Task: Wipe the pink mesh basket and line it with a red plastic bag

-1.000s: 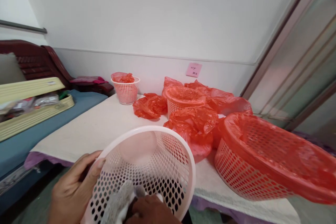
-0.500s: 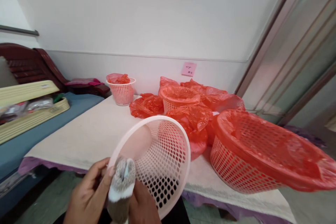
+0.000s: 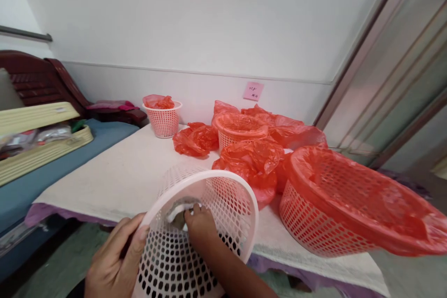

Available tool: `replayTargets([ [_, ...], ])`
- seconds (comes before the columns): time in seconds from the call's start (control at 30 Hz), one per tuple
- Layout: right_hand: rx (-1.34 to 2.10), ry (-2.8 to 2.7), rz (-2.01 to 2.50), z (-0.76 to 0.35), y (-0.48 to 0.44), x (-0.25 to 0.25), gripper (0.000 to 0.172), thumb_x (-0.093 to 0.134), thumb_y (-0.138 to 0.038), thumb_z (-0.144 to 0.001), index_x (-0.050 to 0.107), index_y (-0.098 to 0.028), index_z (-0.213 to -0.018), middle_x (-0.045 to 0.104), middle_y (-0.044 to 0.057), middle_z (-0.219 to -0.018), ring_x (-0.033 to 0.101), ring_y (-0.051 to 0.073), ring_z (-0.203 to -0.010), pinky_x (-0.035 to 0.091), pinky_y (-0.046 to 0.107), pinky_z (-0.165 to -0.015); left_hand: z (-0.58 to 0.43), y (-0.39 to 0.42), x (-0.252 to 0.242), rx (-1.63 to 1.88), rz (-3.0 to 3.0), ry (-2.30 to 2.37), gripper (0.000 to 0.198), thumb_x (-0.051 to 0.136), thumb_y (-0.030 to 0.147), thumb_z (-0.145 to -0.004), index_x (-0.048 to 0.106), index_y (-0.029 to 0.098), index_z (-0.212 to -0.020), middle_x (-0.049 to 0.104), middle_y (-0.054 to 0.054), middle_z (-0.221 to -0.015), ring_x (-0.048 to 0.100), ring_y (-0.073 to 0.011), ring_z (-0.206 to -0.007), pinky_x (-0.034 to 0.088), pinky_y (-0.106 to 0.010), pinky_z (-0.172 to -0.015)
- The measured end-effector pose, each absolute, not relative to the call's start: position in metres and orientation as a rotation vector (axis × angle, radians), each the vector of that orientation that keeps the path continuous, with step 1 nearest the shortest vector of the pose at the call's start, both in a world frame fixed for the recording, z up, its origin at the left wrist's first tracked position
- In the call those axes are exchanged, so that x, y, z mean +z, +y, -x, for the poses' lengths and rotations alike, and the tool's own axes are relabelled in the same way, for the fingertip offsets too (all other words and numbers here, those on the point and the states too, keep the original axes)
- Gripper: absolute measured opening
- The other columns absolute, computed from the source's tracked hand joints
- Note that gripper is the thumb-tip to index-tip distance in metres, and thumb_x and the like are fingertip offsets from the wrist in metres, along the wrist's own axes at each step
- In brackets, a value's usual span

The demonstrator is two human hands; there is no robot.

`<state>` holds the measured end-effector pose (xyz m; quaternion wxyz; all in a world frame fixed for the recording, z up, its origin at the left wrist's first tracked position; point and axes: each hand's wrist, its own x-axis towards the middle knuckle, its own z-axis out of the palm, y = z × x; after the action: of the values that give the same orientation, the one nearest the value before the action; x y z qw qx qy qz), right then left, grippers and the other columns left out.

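1. Left hand (image 3: 117, 256) grips the left rim of a round, whitish, perforated plastic basket (image 3: 226, 200), tilted mouth toward us, before the front edge of the table draped in off-white cloth (image 3: 122, 172). Whether the table bears any weight, we cannot tell.
2. Right hand (image 3: 200, 228) is deep inside, fingers closed on a soft grey, white and brown fabric piece (image 3: 177, 214); fingertips partly hidden.
3. Main risk, we judge: one-sided hold. Should the left thumb slip, the basket could swing and drop past the front edge.
4. The tilt is a second worry: fabric let go there might slide back out of the low-lying mouth.
5. A forearm pressed on the rim could twist the basket from our grip.
6. Toward the right corner, a large oval basket lined with red plastic film (image 3: 324, 223) stands close; a wide swing might knock it.
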<state>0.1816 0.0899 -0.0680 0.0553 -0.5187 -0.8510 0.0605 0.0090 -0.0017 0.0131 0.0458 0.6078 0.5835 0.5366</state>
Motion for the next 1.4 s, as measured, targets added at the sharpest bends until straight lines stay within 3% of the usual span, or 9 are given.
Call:
replayTargets([
  [0.13,0.247,-2.657,1.35,-0.184,0.069,-0.059,0.024,0.061,-0.017,-0.081,0.07,-0.019,-0.103,0.071,0.012,-0.102,0.068,0.027,-0.094,0.053,0.039,-0.085,-0.003,0.005,0.02,1.631,-2.009,1.734,0.019,0.06,0.038,-0.092,0.069,0.03,-0.107,0.07,0.004,-0.099,0.066,-0.0123,-0.089,0.048,-0.018,-0.083],
  [0.3,0.378,-2.734,0.883,-0.197,0.02,-0.063,0.013,0.066,-0.029,-0.085,0.071,-0.028,-0.096,0.071,0.002,-0.088,0.066,0.019,-0.077,0.052,0.029,-0.069,0.013,0.021,0.034,1.526,-2.182,1.627,0.021,0.056,0.035,-0.095,0.065,0.03,-0.114,0.064,0.004,-0.092,0.062,-0.0107,-0.08,0.045,-0.018,-0.077],
  [0.5,0.143,-2.394,1.299,-0.185,-0.004,-0.127,0.019,0.065,-0.043,-0.088,0.07,-0.026,-0.097,0.069,0.008,-0.084,0.064,0.029,-0.08,0.055,0.041,-0.066,0.006,0.043,0.052,1.431,-2.112,1.538,0.019,0.057,0.038,-0.096,0.066,0.031,-0.112,0.064,0.004,-0.095,0.062,-0.0116,-0.092,0.044,-0.018,-0.079],
  [0.67,0.029,-2.284,1.251,-0.163,-0.005,-0.177,0.017,0.059,-0.037,-0.091,0.068,-0.027,-0.101,0.067,0.009,-0.08,0.064,0.029,-0.072,0.055,0.041,-0.058,-0.009,0.048,0.058,1.364,-2.117,1.472,0.016,0.059,0.038,-0.095,0.068,0.027,-0.101,0.059,0.005,-0.081,0.056,-0.0105,-0.073,0.042,-0.021,-0.068],
  [0.9,-0.198,-2.225,1.139,-0.153,-0.001,-0.16,0.034,0.057,-0.024,-0.089,0.062,-0.023,-0.122,0.073,0.016,-0.099,0.067,0.033,-0.076,0.056,0.05,-0.063,-0.011,0.051,0.06,1.333,-2.059,1.503,0.021,0.058,0.042,-0.094,0.069,0.025,-0.097,0.062,0.003,-0.082,0.058,-0.0126,-0.077,0.043,-0.023,-0.071],
  [1.1,-0.186,-2.329,1.067,-0.16,0.01,-0.143,0.04,0.063,-0.021,-0.078,0.062,-0.011,-0.117,0.069,0.015,-0.08,0.061,0.029,-0.066,0.051,0.041,-0.054,-0.013,0.057,0.056,1.394,-1.994,1.561,0.027,0.061,0.047,-0.09,0.07,0.023,-0.097,0.067,0.001,-0.084,0.061,-0.014,-0.075,0.045,-0.024,-0.069],
  [1.2,0.044,-2.175,1.037,-0.157,0.008,-0.116,0.056,0.067,-0.022,-0.067,0.059,-0.013,-0.121,0.069,0.015,-0.093,0.063,0.03,-0.075,0.054,0.041,-0.061,-0.011,0.043,0.039,1.398,-1.863,1.659,0.032,0.063,0.05,-0.088,0.068,0.023,-0.105,0.063,0.005,-0.073,0.057,-0.012,-0.063,0.046,-0.022,-0.062],
  [1.27,0.336,-1.955,1.071,-0.153,0.007,-0.085,0.072,0.066,-0.017,-0.061,0.053,-0.02,-0.132,0.066,0.013,-0.111,0.064,0.029,-0.095,0.056,0.042,-0.079,-0.013,0.03,0.02,1.38,-1.773,1.666,0.034,0.062,0.051,-0.088,0.067,0.024,-0.108,0.062,0.005,-0.07,0.059,-0.0118,-0.062,0.048,-0.02,-0.06],
  [1.4,0.586,-1.814,1.014,-0.15,0.011,-0.035,0.071,0.06,-0.014,-0.077,0.041,-0.022,-0.145,0.059,0.012,-0.133,0.057,0.025,-0.121,0.046,0.039,-0.106,-0.019,0.011,-0.011,1.478,-1.619,1.677,0.035,0.06,0.051,-0.089,0.068,0.023,-0.107,0.074,-0.002,-0.095,0.07,-0.0169,-0.087,0.055,-0.021,-0.075],
])
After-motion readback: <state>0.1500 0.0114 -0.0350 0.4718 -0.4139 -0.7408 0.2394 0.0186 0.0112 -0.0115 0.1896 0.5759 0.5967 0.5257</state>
